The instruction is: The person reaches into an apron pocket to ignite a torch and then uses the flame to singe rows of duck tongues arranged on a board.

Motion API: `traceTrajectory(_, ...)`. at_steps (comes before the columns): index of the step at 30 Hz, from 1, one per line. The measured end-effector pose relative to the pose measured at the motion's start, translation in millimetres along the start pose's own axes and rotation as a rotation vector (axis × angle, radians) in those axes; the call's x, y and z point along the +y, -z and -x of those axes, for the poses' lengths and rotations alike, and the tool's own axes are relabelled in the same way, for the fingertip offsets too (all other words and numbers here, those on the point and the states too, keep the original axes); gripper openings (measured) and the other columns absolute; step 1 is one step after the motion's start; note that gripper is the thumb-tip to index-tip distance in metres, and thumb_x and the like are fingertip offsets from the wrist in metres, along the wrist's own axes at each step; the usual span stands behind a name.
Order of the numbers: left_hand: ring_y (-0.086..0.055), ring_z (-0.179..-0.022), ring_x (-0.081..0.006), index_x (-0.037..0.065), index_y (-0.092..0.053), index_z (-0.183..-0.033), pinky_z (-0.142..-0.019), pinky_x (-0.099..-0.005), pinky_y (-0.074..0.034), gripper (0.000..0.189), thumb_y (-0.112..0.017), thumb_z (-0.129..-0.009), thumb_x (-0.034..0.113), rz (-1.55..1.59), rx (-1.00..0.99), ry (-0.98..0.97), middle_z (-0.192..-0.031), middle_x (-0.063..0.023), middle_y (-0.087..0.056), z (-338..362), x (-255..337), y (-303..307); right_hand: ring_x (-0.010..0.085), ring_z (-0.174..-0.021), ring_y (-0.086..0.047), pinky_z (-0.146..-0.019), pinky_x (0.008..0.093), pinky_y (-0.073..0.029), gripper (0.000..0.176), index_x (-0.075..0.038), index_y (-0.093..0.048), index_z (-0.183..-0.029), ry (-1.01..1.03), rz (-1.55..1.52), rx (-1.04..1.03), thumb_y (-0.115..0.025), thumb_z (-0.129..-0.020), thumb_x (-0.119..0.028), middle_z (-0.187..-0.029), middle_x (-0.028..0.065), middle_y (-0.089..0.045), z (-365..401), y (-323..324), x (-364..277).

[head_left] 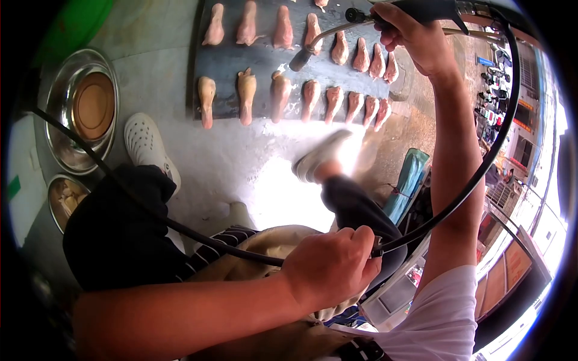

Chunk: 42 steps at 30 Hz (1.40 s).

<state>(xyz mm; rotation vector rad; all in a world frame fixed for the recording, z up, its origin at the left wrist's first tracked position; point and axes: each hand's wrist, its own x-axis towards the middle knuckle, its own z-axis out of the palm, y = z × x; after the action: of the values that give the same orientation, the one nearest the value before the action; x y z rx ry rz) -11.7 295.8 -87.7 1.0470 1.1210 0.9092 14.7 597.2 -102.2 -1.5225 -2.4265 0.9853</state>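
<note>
Head view, looking down. Right hand [415, 36] at 1 o'clock, fingers wrapped fully round the dark handle of a torch [334, 30]; left hand [331, 265] at 6 o'clock, fist closed on the black hose [484, 168], which loops from that fist out past 3 o'clock and up to the handle, and trails the other way toward 9 o'clock. The torch's long axis runs from the handle at 1 o'clock to the nozzle [299, 60] near 12 o'clock; the nozzle points toward 7 o'clock, just over a dark board [265, 60] bearing two rows of raw poultry pieces [246, 90]; whether it touches them cannot be told. The metal tube is probably stiff and fairly light, likely hot at the nozzle, so best held at the handle; the hose looks soft and bendable, easy to grip anywhere along its run. Two steel bowls [60, 102] at 9 o'clock; a white shoe [147, 144] just beside them.
</note>
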Motion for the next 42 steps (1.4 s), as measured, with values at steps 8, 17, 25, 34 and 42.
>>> traceTrajectory(8,-0.067,-0.069,-0.0383,0.004,-0.048,-0.089,-0.061,-0.047,-0.054,0.029,-0.063,-0.09,0.028,-0.035,-0.092,0.073,-0.073,-0.0185,-0.064,-1.3,-0.3,2.9,0.016,-0.057,-0.063,-0.052,0.03,-0.05,0.03,0.003,-0.068,-0.078,-0.031,0.023,-0.012,-0.063,-0.096,-0.021,-0.066,0.0082,-0.067,-4.5,-1.8,6.6)
traceTrajectory(17,-0.061,-0.06,-0.0392,0.003,-0.049,-0.08,-0.052,-0.0473,-0.046,0.031,-0.065,-0.091,0.027,-0.011,0.002,0.033,-0.069,-0.019,-0.061,-0.9,-1.6,-0.3,0.0155,-0.058,-0.064,-0.052,0.0303,-0.051,0.031,0.002,-0.068,-0.08,-0.153,0.088,-0.037,-0.062,-0.097,-0.023,-0.067,0.008,-0.067,4.4,-8.2,-2.8)
traceTrajectory(25,-0.06,-0.059,-0.0386,0.003,-0.048,-0.081,-0.052,-0.0472,-0.046,0.031,-0.064,-0.092,0.027,0.003,-0.002,0.011,-0.069,-0.0176,-0.061,9.6,0.6,0.3,0.0174,-0.054,-0.063,-0.048,0.0296,-0.051,0.024,0.004,-0.067,-0.08,0.078,-0.205,-0.01,-0.065,-0.094,-0.016,-0.065,0.0086,-0.065,13.9,9.6,32.5)
traceTrajectory(34,-0.063,-0.062,-0.0384,0.003,-0.051,-0.083,-0.054,-0.0475,-0.049,0.03,-0.061,-0.092,0.029,-0.061,-0.103,0.039,-0.07,-0.0166,-0.063,22.7,4.8,6.2,0.0105,-0.051,-0.061,-0.048,0.0255,-0.05,0.03,0.001,-0.069,-0.078,0.214,-0.073,-0.13,-0.06,-0.098,-0.02,-0.064,0.0086,-0.067,47.2,-3.8,14.0)
traceTrajectory(42,-0.066,-0.056,-0.0349,0.002,-0.054,-0.078,-0.047,-0.0457,-0.051,0.013,-0.058,-0.084,0.013,-0.32,-0.244,-0.144,-0.065,-0.0175,-0.064,55.0,-8.7,2.0,0.0175,-0.073,-0.069,-0.059,0.0267,-0.053,0.019,0.001,-0.069,-0.107,0.29,-0.005,0.041,-0.069,-0.091,-0.01,-0.085,0.014,-0.069,157.9,-33.0,10.0)
